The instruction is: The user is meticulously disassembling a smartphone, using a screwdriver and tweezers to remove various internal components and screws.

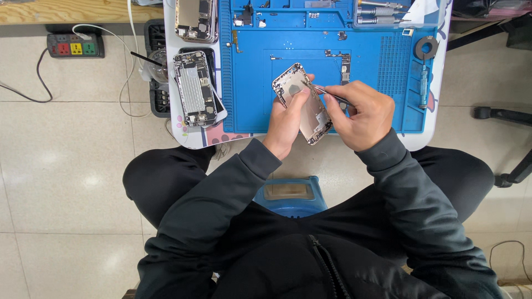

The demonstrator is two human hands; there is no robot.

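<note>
My left hand [286, 123] grips an emptied metal phone housing [302, 102], tilted, with its inside facing up over the blue work mat [255, 94]. Thumb and fingers clamp its lower left edge. My right hand [360, 113] pinches a pair of thin tweezers [327, 93], whose tips touch the upper inside of the housing near its camera corner. Both hands hover just above the mat's near edge.
Two opened phones [194, 88] [195, 19] lie left of the mat on the small white table [185, 135]. Screwdrivers [382, 11] sit in a tray at the back right, a tape roll [426, 47] further right. A power strip [76, 45] is on the floor, a blue stool [291, 196] below.
</note>
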